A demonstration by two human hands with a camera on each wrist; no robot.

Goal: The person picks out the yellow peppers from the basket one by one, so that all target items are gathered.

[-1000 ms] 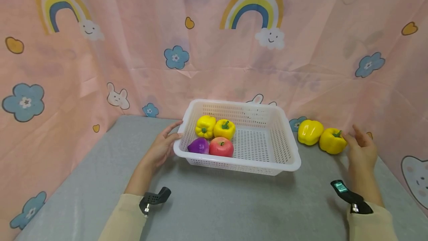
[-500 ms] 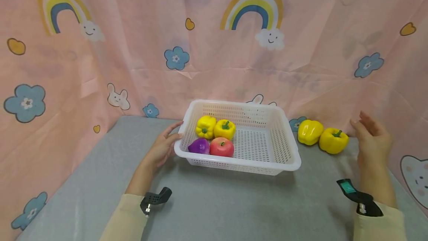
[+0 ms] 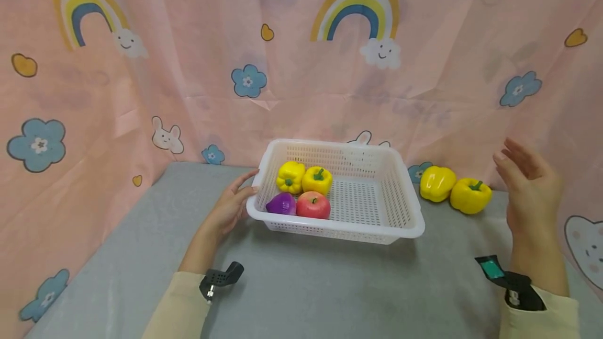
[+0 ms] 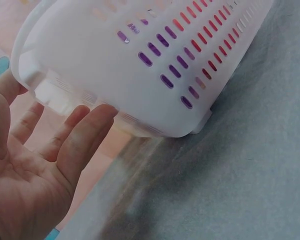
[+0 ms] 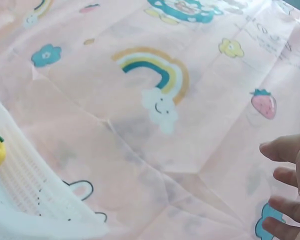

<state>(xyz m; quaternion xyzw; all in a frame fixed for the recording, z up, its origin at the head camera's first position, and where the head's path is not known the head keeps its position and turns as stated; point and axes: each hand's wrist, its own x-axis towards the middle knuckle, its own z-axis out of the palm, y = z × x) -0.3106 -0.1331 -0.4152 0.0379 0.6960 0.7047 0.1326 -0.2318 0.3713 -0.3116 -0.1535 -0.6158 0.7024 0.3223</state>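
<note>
A white perforated plastic basket (image 3: 367,232) stands on the grey tabletop. My left hand (image 3: 226,211) holds its left rim, the thumb over the edge; in the left wrist view the fingers (image 4: 87,132) lie against its outer wall. Inside, at the left, are two yellow bell peppers (image 3: 290,177) (image 3: 317,180), a red apple (image 3: 313,205) and a purple, pointed vegetable (image 3: 281,204) of unclear kind. My right hand (image 3: 537,198) is raised with loosely bent fingers and holds nothing. Just left of it, two more yellow bell peppers (image 3: 437,183) (image 3: 470,195) sit side by side on the table.
A pink patterned cloth (image 3: 301,114) hangs behind the table and along its sides. The grey tabletop (image 3: 348,286) stretches in front of the basket. Each wrist carries a black strapped device (image 3: 220,278).
My right hand has left the outer yellow bell pepper on the table, moving right and upward. That pepper has barely shifted. The left hand stays at the basket rim.
</note>
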